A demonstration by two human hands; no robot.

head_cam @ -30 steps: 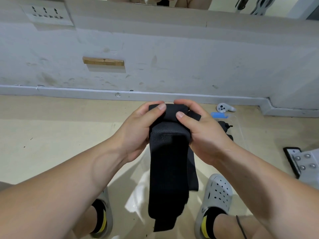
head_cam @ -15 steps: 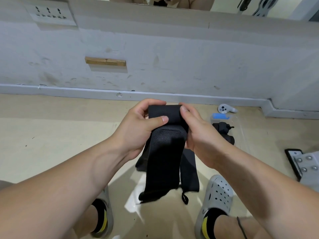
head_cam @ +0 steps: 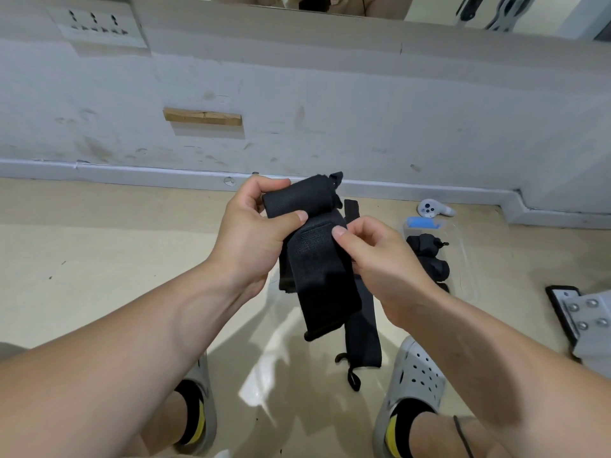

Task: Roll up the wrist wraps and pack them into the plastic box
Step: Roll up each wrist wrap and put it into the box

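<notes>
Right hand (head_cam: 383,259) has dropped off the top of the roll since half a second ago and now sits lower, on the flat part of the black woven wrist wrap (head_cam: 317,279). The rolled end (head_cam: 297,198) has tipped, right side up. The free tail ends higher than before.

Left hand (head_cam: 251,239): fingers curled over the far side of the rolled end, thumb pressed across its near side. Firm grip.

Right hand: thumb and curled fingers pinch the right edge of the flat part, just under the roll.

The wrap is held in the air over the beige floor (head_cam: 99,259), its tail hanging between two grey perforated clogs (head_cam: 415,378).

A second black wrap strip (head_cam: 362,328) hangs behind the first, a small loop at its bottom end. Its top shows above the right hand; what holds it is hidden.

Clear plastic box (head_cam: 463,259) stands on the floor to the right, near the wall. Rolled black wraps (head_cam: 429,259) lie inside with a blue item (head_cam: 421,223) at the far end. A white handheld controller (head_cam: 433,209) lies just beyond the box.
</notes>
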